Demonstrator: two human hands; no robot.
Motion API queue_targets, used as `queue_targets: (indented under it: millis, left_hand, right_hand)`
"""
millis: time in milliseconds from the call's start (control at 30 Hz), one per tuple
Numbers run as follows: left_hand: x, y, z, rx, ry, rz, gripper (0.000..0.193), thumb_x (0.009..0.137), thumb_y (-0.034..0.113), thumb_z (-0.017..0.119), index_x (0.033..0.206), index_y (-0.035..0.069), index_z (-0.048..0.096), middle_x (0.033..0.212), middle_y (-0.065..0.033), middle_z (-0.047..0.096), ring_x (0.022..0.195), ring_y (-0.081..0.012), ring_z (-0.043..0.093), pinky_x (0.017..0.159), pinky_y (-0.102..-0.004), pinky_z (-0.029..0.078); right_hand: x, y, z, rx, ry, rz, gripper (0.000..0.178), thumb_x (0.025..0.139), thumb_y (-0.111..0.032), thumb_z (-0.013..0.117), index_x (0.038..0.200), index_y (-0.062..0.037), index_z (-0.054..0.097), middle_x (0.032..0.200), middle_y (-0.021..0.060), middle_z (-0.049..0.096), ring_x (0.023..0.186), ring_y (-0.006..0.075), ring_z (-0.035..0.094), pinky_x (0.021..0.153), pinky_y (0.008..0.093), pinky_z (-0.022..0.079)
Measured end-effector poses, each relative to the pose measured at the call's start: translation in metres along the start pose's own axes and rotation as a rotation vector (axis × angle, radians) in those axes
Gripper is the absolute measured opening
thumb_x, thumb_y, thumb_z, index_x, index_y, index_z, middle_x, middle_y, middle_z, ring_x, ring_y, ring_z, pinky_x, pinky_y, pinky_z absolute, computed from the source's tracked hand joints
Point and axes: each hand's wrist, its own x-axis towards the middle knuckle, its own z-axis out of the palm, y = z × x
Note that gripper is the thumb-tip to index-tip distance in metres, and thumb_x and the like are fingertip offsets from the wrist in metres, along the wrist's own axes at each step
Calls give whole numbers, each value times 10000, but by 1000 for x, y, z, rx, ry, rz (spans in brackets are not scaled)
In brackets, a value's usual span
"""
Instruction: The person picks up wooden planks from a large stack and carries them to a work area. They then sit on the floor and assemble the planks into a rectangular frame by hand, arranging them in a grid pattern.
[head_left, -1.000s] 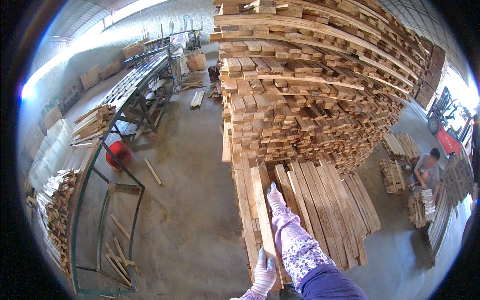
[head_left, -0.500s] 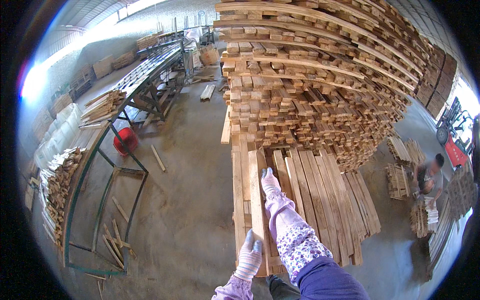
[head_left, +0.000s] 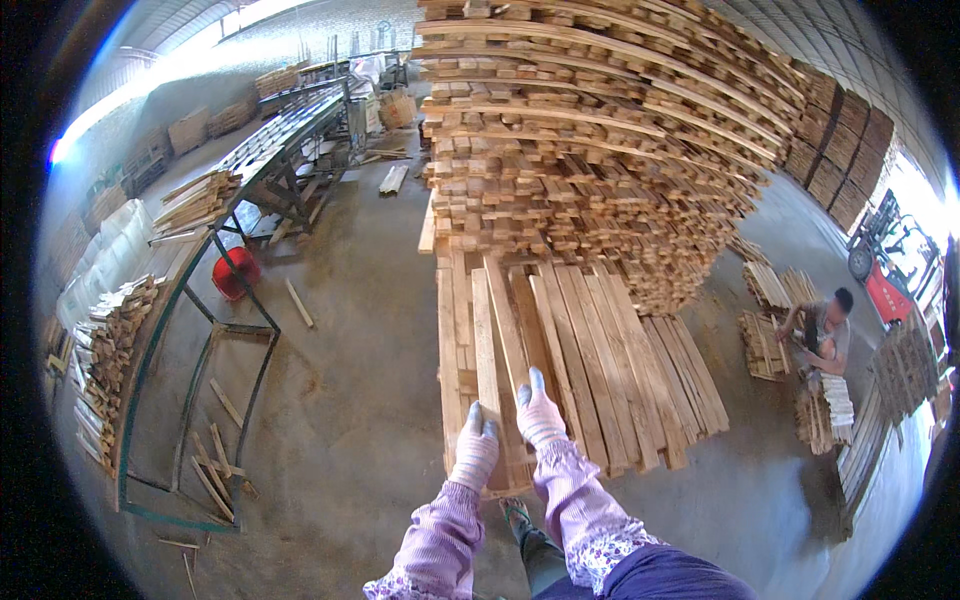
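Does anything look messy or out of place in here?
Yes: one loose stick lies alone on the floor, and several sticks lie crisscrossed by the green frame. That looks odd because most other wood is piled or stacked together.

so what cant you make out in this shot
All in the head view:
Left hand and right hand: palm sides, hidden by their own backs.
Board at the left hand: near end, partly covered by the glove.
Tall wood stack: top, cut off by the upper edge.
Crouching person: fingers, too small.
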Motion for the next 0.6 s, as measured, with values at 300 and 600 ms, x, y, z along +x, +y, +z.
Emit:
queue_targets:
  millis: [300, 600]
  left_hand:
    - [29, -57, 6, 190, -77, -37, 482, 971, 272, 528, 1421, 112, 462, 1191, -258, 647, 1095, -402, 635, 933, -413, 490]
    - [35, 20, -19, 512, 58, 296, 440, 858, 228, 674, 1249, 52, 579, 1160, -206, 646, 1094, -397, 600, 933, -487, 488]
  right_hand:
    - [-60, -6, -12, -300, -325, 12, 482, 979, -379, 422, 1362, -99, 507, 1156, 259, 655, 1098, 425, 624, 944, 521, 479]
    - [5, -34, -43, -233, -100, -262, 398, 928, -443, 533, 1134, -139, 686, 1066, 170, 707, 1022, 365, 669, 907, 465, 516]
